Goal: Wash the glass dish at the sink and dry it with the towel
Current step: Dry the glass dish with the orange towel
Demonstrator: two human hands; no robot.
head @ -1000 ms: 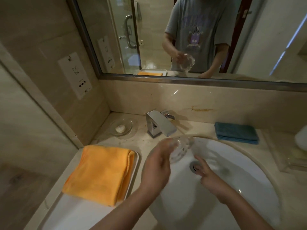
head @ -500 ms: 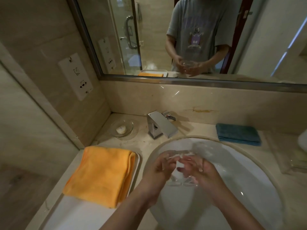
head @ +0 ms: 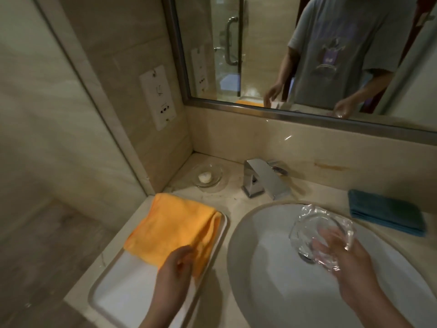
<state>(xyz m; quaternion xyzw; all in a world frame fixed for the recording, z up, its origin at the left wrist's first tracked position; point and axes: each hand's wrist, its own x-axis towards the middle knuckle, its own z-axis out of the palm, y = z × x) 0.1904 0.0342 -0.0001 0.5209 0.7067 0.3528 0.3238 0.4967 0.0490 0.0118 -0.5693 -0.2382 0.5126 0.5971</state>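
Two hands had worked the glass dish (head: 321,235) together over the basin half a second earlier; now they were separated. The left hand (head: 176,268) had moved to the orange towel (head: 172,229) on the white tray (head: 118,294), fingers loosely curled at the towel's near edge; whether it gripped the cloth could not be told. The right hand (head: 350,268) held the dish alone above the sink (head: 272,268), fingers curled beneath it. Washing appeared finished; drying was judged next. The dish looked clear, thick-walled, with a wavy rim.
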